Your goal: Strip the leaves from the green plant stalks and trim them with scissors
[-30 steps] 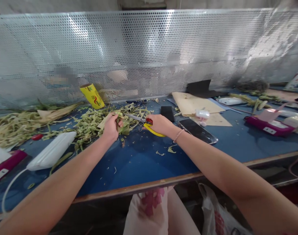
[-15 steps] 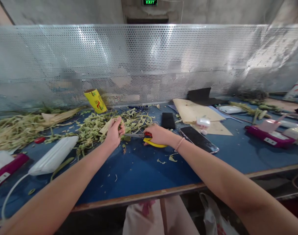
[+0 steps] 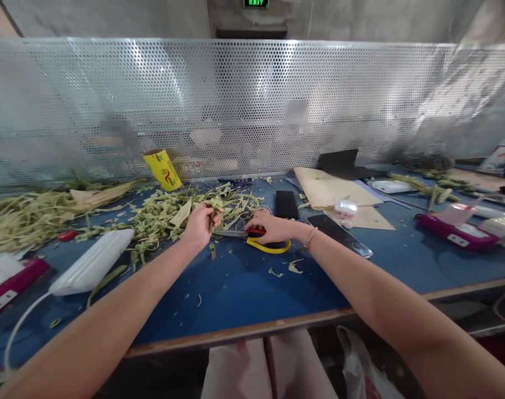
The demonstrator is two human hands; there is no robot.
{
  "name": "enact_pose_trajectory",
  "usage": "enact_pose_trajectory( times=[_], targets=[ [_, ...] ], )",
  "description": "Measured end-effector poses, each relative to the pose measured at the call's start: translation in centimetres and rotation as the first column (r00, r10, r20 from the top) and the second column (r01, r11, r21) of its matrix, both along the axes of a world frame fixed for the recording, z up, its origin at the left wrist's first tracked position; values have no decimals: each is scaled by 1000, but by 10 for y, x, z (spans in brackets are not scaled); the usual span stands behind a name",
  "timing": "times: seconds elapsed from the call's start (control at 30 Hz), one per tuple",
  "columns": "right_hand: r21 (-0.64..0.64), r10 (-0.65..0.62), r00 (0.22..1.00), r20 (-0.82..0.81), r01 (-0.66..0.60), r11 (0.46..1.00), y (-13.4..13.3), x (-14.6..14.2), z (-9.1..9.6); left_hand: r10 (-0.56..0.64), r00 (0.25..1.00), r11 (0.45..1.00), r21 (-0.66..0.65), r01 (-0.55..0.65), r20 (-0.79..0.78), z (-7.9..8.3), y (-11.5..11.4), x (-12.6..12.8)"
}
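My left hand (image 3: 200,224) is closed, its fingers pinching a small piece of pale green plant (image 3: 216,204). Right behind it spreads a heap of cut green plant pieces (image 3: 161,213) on the blue table (image 3: 236,288). My right hand (image 3: 273,227) is curled over a pair of scissors (image 3: 269,247) with yellow, red and black handles. The scissors lie low, at the tabletop, and their blades point left toward my left hand. Part of the handles is hidden beneath my right fingers.
A yellow tube (image 3: 163,170) leans behind the heap. A white power bank-like block (image 3: 92,263) with a cable lies left. Right are a black wallet-like object (image 3: 286,204), a phone (image 3: 339,235), brown paper (image 3: 323,188) and a purple power strip (image 3: 455,233). A perforated metal screen (image 3: 252,105) stands behind.
My left hand has turned and moved slightly right, showing the plant piece in its fingers. My right hand has shifted a little right with the scissors, whose yellow handle now shows more.
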State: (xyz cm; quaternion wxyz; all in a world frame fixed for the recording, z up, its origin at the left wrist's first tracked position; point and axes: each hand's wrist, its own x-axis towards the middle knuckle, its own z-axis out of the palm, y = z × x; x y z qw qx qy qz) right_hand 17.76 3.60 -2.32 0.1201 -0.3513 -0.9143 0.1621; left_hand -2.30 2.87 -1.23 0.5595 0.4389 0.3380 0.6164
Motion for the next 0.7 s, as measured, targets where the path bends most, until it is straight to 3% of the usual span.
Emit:
enact_pose_trajectory(
  times=[0.13,0.27,0.5,0.7],
  targets=[
    [-114,-94,977,-193,73,991,2,-2,2,-49,998,999,2,49,-37,1,-6,4],
    [-33,-196,895,-401,199,979,4,-7,-2,-131,990,991,-12,131,-59,4,-10,6],
    [-23,-156,805,-573,174,984,3,-19,-9,-275,960,952,-160,262,-59,7,-18,14],
    [5,-117,785,-609,152,988,-3,-26,-8,-300,940,953,-78,291,-164,2,-28,26]
  ],
)
